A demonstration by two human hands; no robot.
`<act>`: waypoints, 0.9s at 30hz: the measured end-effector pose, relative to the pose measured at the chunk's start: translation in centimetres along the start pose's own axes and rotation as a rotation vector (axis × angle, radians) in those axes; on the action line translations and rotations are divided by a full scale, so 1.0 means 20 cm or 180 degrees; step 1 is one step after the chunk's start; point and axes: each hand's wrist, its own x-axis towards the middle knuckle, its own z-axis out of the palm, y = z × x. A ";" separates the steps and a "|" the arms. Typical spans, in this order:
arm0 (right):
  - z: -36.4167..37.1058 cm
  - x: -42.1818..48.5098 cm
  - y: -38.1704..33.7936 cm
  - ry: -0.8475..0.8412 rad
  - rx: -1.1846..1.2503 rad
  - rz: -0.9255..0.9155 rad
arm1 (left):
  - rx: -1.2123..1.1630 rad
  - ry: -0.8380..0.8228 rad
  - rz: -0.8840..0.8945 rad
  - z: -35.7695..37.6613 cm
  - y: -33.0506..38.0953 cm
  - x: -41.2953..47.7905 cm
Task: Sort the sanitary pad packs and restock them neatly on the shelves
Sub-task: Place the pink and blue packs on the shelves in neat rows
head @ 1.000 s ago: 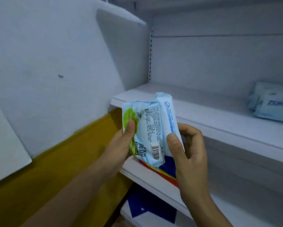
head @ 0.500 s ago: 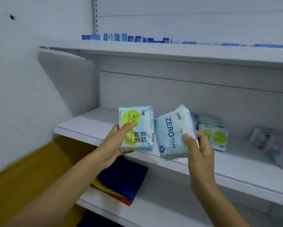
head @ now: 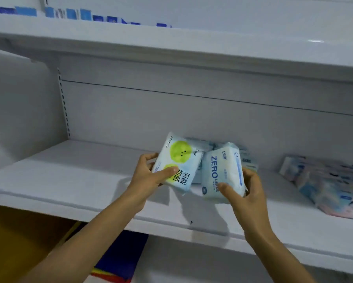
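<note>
Now both packs have risen over the shelf (head: pixel 69 180) at frame centre: left hand (head: pixel 149 174) grips the green pack (head: pixel 177 164), right hand (head: pixel 247 193) the ZERO pack (head: pixel 222 172), side by side. Split by type, they look ready to set down.

The left hand (head: pixel 149 174) is gripping a green-spotted pack (head: pixel 176 163) and the right hand (head: pixel 247 190) is gripping a ZERO pack (head: pixel 222 172), both above the white shelf (head: pixel 79 176). More packs (head: pixel 324 184) are lying at its right.
</note>
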 end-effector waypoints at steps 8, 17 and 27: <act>0.35 0.41 -0.12 -0.0105 0.0018 -0.0597 | 0.0114 0.0848 0.0446 -0.28 0.03 0.64; 0.76 0.92 0.05 -0.1851 -0.1762 -0.0773 | 0.0616 0.0265 0.0444 -0.41 -0.20 1.18; 0.96 1.07 0.27 -0.1711 -0.4211 -0.1619 | 0.1608 0.0192 0.0698 -0.36 -0.41 1.35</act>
